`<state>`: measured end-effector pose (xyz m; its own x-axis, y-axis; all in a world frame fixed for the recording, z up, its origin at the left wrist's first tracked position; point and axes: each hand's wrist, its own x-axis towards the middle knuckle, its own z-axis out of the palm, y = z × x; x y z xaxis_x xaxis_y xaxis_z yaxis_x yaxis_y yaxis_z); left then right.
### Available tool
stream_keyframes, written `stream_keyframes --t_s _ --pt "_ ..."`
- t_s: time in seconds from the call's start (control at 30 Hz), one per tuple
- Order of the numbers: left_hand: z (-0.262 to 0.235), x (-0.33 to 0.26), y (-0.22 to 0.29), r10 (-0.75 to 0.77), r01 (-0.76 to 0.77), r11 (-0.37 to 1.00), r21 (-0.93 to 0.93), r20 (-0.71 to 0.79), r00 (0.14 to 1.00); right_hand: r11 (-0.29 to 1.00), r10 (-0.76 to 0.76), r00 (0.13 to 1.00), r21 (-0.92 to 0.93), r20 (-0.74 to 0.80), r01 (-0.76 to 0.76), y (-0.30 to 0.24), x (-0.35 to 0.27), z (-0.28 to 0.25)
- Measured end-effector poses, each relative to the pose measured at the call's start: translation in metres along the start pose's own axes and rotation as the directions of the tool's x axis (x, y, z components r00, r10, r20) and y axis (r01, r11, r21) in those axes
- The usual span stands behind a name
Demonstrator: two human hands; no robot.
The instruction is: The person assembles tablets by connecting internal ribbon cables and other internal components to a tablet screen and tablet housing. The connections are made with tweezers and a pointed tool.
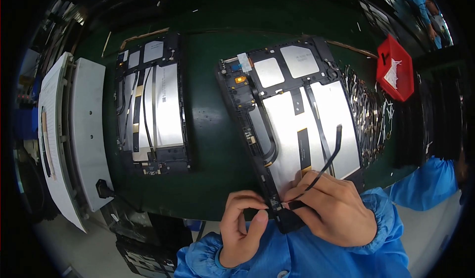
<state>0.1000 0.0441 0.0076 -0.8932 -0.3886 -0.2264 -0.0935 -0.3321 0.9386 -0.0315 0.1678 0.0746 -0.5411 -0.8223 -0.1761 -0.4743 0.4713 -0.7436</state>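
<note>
A large opened tablet [316, 115], with a black frame and bright silver battery panels, lies tilted in front of me. Its near corner reaches the table's front edge. My right hand [336, 206] is over the lower part, its fingertips pinching a thin black flat cable [328, 163] by the small connectors. The cable's free end curves up and away over the silver panels. At the tablet's lower left edge is my left hand [242, 223], fingers bent and thumb apart, fingertips against the frame. What lies under my right fingers is hidden.
A second opened tablet [166, 100] lies to the left. Farther left stand a grey metal box [90, 124] and a white paper sheet [52, 144] with a pen. On the right are a pile of black cables [363, 115] and a red bin [402, 82] holding white strips.
</note>
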Motion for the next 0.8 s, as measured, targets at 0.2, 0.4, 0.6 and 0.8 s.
stream_keyframes --t_s 0.2,0.4,0.6,0.8 --pt "0.007 0.006 -0.007 0.071 -0.065 0.995 0.072 -0.078 0.994 1.0 -0.004 0.999 0.005 -0.039 0.004 -0.003 0.0 0.003" --pt "0.004 0.017 0.002 0.203 -0.173 0.922 0.347 -0.052 0.978 1.0 0.029 0.999 -0.007 -0.042 -0.029 -0.007 -0.002 0.002" --pt "-0.017 0.028 0.007 -0.057 0.031 0.982 0.187 0.135 0.989 0.996 -0.083 0.992 0.022 -0.09 0.086 -0.001 -0.003 0.005" --pt "-0.029 0.002 0.003 -0.287 0.313 0.945 -0.095 0.214 0.934 0.999 -0.017 0.985 -0.034 -0.174 0.011 -0.013 -0.007 0.015"
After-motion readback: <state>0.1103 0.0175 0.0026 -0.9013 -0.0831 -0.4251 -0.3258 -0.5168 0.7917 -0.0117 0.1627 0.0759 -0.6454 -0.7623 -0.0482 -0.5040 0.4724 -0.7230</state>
